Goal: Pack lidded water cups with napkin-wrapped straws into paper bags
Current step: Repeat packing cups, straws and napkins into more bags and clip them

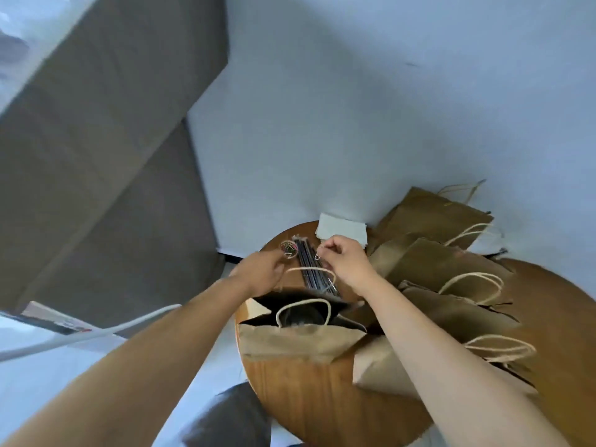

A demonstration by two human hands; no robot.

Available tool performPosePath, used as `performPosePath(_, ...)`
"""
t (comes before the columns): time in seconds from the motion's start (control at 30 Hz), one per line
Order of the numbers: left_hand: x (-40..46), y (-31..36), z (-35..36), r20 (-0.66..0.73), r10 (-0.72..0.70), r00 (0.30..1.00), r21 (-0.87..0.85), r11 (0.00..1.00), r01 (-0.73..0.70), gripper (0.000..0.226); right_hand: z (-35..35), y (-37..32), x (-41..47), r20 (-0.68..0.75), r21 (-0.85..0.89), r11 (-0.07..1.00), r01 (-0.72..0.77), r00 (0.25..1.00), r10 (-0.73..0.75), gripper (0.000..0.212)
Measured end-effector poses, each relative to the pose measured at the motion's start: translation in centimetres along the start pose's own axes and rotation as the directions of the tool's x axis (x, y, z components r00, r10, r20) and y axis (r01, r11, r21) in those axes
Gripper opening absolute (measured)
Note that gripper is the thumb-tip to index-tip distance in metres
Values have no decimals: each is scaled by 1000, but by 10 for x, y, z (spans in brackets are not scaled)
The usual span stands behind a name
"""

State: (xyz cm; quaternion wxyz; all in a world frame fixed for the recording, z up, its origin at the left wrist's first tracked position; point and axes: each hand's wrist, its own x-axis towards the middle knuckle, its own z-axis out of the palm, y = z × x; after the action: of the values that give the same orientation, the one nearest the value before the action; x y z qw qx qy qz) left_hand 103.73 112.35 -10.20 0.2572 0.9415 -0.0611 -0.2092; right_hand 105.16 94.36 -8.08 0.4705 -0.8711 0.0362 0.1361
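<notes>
My right hand (343, 262) is curled, thumb and forefinger pinching a small paper clip (318, 255) above the straws (311, 264). My left hand (263, 274) reaches toward a small round container of clips (288, 248); its fingers are bent, but I cannot tell whether they grip it. The straws, a dark bundle, lie flat on the round wooden table (306, 391), long axis running from the open paper bag (300, 340) away toward the napkin (342, 232). The open bag stands just nearer me than the straws, with a dark, blurred object inside. Flat paper bags (451, 272) are stacked right of the straws.
</notes>
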Motion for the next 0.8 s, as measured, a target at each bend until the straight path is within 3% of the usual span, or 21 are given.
performPosePath(0.17, -57, 8, 1, -22, 3, 1000, -95, 995, -5, 37, -15, -4, -59, -30, -43, 999, -2, 1000, 0, 22)
performPosePath(0.3, -87, -2, 11, -50, 39, 998, -215, 976, -49, 61, -27, -1, -94, -46, -151, 988, -18, 999, 11, 19)
performPosePath(0.43, -109, -8, 27, -132, 56, 990, -56, 996, -64, 76, -25, 7, -122, 20, -55, 994, -99, 995, 101, 21)
performPosePath(0.53, -109, -2, 35, -110, 70, 991, 158, 986, -52, 98, -4, 15, -136, 152, -118, 991, -61, 985, 79, 20)
performPosePath(0.6, -101, 5, 36, -141, 58, 988, 214, 976, -26, 109, 12, 17, -137, 170, -158, 987, -12, 985, 39, 15)
performPosePath(0.7, -83, 13, 33, -191, 54, 980, 177, 984, -19, 120, 28, 14, -128, 118, -225, 973, 52, 993, -26, 12)
performPosePath(0.8, -64, 16, 31, -133, 84, 988, 23, 996, -82, 118, 33, 11, -112, 99, -290, 953, 82, 994, -55, 18)
